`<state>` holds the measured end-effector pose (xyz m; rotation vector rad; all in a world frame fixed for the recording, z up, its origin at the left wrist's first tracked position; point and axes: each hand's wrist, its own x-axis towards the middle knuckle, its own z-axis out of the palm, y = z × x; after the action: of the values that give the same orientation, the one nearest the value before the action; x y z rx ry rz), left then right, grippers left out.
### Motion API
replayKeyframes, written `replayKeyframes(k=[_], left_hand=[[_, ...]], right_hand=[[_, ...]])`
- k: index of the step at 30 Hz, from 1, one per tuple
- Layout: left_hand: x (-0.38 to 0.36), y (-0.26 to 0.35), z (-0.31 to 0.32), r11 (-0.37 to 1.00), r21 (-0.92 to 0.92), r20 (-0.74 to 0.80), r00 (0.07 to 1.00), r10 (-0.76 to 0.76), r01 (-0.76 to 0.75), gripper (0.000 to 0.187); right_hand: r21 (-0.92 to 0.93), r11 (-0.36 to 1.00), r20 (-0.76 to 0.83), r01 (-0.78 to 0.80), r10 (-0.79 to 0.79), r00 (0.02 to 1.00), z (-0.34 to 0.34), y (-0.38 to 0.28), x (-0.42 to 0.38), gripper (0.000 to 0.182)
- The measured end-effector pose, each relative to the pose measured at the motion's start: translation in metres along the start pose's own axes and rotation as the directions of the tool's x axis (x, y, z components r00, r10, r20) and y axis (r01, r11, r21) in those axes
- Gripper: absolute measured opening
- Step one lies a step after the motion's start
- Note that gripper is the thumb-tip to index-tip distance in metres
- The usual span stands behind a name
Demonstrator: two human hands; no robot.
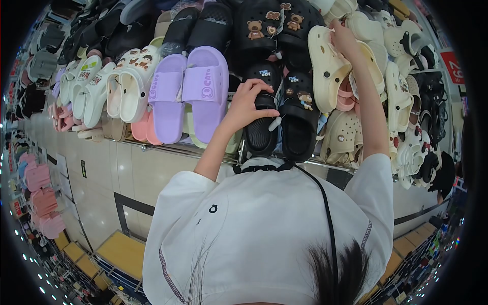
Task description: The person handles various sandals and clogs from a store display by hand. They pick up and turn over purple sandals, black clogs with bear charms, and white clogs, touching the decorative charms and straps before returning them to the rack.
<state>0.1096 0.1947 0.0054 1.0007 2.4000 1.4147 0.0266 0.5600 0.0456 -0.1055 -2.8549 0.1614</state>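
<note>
The left hand has its grip clamped on a black clog hanging mid-rack, right of the purple slides. The right hand reaches farther up, fingers closed on a cream clog at right.

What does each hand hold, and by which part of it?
The left hand grips a black clog at its heel end. The right hand touches a cream clog at its top edge; a firm hold cannot be told.
</note>
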Motion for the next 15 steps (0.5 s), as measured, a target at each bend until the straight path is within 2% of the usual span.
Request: replayKeyframes(k=[1, 3, 7, 9, 13, 15], left_hand=[[0.000, 0.000, 0.000, 1.000, 0.002, -0.002, 1.000, 0.000, 0.000, 0.056], [0.000, 0.000, 0.000, 1.000, 0.001, 0.000, 1.000, 0.001, -0.001, 0.056], [0.000, 0.000, -0.001, 1.000, -0.005, 0.017, 1.000, -0.021, 0.021, 0.056], [0.000, -0.002, -0.001, 1.000, -0.005, 0.007, 1.000, -0.011, 0.011, 0.056], [0.000, -0.001, 0.000, 1.000, 0.007, 0.003, 1.000, -0.008, 0.008, 0.056], [0.001, 0.000, -0.001, 1.000, 0.000, 0.011, 1.000, -0.012, 0.012, 0.055]], right_hand=[[0.000, 1.000, 0.000, 0.000, 0.000, 1.000, 0.002, 0.004, 0.004, 0.014], [0.126, 0.980, 0.167, -0.155, 0.133, 0.977, 0.009, 0.020, 0.014, 0.016], [0.181, 0.982, 0.104, -0.044, 0.026, 0.994, 0.004, 0.035, 0.017, 0.025], [0.329, 0.942, 0.200, -0.068, 0.001, 0.980, -0.014, 0.026, 0.012, 0.033], [0.315, 0.949, 0.148, -0.022, -0.026, 0.989, -0.016, 0.022, 0.006, 0.031], [0.265, 0.964, 0.207, -0.033, -0.023, 0.978, -0.022, 0.018, 0.006, 0.021]])
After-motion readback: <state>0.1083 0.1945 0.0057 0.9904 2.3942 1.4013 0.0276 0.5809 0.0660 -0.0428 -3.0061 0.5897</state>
